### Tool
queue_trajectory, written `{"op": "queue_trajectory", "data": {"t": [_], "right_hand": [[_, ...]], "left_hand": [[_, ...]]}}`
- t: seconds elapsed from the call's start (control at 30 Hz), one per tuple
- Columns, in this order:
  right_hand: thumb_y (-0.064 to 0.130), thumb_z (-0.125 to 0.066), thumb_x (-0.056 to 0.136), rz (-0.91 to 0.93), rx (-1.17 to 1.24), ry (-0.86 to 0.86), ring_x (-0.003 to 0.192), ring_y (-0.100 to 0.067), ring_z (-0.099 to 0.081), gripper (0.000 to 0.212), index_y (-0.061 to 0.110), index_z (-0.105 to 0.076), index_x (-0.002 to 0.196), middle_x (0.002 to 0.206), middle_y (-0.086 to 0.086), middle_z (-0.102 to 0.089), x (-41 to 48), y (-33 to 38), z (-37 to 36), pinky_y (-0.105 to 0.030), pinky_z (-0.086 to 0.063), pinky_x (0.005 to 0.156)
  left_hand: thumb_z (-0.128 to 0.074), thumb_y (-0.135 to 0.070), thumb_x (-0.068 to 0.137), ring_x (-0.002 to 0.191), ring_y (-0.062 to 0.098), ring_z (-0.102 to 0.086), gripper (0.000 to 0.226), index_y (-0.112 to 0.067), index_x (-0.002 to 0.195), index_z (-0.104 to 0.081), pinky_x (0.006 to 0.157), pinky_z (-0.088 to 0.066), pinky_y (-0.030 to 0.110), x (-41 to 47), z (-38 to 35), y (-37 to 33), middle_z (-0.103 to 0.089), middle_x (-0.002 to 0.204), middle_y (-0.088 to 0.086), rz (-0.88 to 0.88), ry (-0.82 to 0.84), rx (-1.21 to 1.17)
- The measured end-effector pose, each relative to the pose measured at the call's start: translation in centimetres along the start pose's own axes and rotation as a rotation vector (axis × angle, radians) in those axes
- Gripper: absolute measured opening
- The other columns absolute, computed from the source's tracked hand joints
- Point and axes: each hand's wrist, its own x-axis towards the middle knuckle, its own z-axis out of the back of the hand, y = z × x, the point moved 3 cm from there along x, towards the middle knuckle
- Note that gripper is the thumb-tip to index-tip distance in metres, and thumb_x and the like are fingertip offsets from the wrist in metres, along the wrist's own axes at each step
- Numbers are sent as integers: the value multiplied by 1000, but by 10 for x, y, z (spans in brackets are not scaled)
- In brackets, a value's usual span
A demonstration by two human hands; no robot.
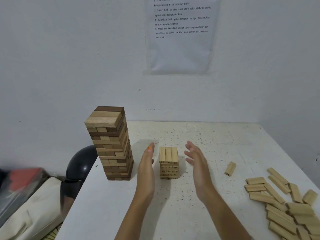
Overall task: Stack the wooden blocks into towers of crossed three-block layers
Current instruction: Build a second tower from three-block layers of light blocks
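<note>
Head view looks down on a white surface [173, 213]. A short tower [168, 162] of pale wooden blocks stands in the middle, with three blocks side by side on top. The left hand [146, 168] and the right hand [196, 163] are flat and spread wide, one on each side of the short tower, palms facing in. They hold nothing, and I can see a gap between each hand and the blocks. I think the hands stand like this to push the sides straight, so the layers line up and the tower does not lean. A tall tower [110, 144] of light and dark blocks stands just to the left, near the left hand, so a bump there could knock it over. One loose block [230, 168] lies to the right. A big pile of blocks [285, 205] sits further right, ready for more layers.
</note>
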Motion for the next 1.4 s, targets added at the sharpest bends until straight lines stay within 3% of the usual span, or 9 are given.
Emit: {"op": "queue_trajectory", "data": {"t": [0.1, 0.23, 0.37, 0.67, 0.97, 1.07, 1.2, 1.3, 1.4], "right_hand": [[44, -28, 102, -63, 73, 24, 139, -6, -30, 50, 34, -25, 151, 155, 13, -28, -9, -5, -21, -27, -20, 104], [52, -24, 101, -122, 159, 76, 96, 23, -45, 44, 41, -35, 142, 123, 30, -48, -9, -10, -36, -11, -34, 86], [56, -24, 99, -157, 195, 80, 90, 20, -52, 31, 52, -40, 126, 111, 27, -54, -9, -13, -41, -13, -38, 76], [55, -23, 100, -149, 172, 85, 108, 4, -54, 39, 47, -37, 135, 119, 18, -58, -7, -15, -42, -16, -39, 85], [54, -23, 100, -139, 180, 77, 105, 6, -55, 42, 49, -31, 142, 127, 15, -55, -7, -14, -43, -15, -42, 79], [55, -23, 100, -142, 180, 83, 124, -5, -48, 51, 43, -23, 149, 144, 10, -45, -8, -15, -44, -23, -36, 97], [51, -22, 101, -149, 169, 71, 87, 19, -56, 31, 52, -30, 131, 109, 28, -54, -10, -10, -42, -9, -42, 74], [57, -22, 99, -137, 170, 87, 109, 11, -52, 50, 42, -32, 145, 132, 19, -51, -11, -8, -41, -16, -34, 93], [55, -21, 100, -125, 157, 73, 116, 14, -46, 54, 35, -28, 150, 136, 24, -46, -13, -5, -36, -14, -31, 98]], "left_hand": [[-24, -64, 87, 138, 6, -33, 69, -32, 147, -35, 107, -21, 26, 3, -11, 0, -33, 153, -14, 66, 69, -37], [-24, -70, 77, 138, -2, -29, 82, -32, 150, -28, 99, -23, 14, 0, -21, -2, -27, 155, -16, 120, 109, -89], [-23, -56, 96, 86, -28, -49, 57, -32, 147, -32, 65, -36, -5, -1, -28, 4, -44, 127, -25, 157, 126, -154], [-38, -80, 82, 132, 0, -39, 80, -33, 147, -34, 116, -24, 32, -3, -31, 11, -39, 146, -18, 240, 129, -201], [-46, -83, 77, 132, 8, -45, 84, -35, 146, -38, 117, -26, 40, -4, -33, 12, -47, 144, -13, 234, 118, -275], [-39, -69, 91, 128, 9, -49, 65, -33, 146, -38, 112, -33, 34, -3, -36, 13, -50, 142, -9, 219, 141, -304], [-41, -78, 83, 123, 1, -50, 73, -38, 145, -39, 114, -30, 35, 0, -34, 16, -55, 134, -17, 210, 129, -246], [-29, -60, 97, 96, -25, -49, 47, -42, 140, -36, 95, -33, 9, -4, -30, 9, -50, 110, -34, 158, 62, -200], [-20, -51, 99, 110, -31, -29, 45, -43, 143, -22, 95, -20, 3, -13, -28, -4, -32, 134, -36, 65, 56, -135]]}}
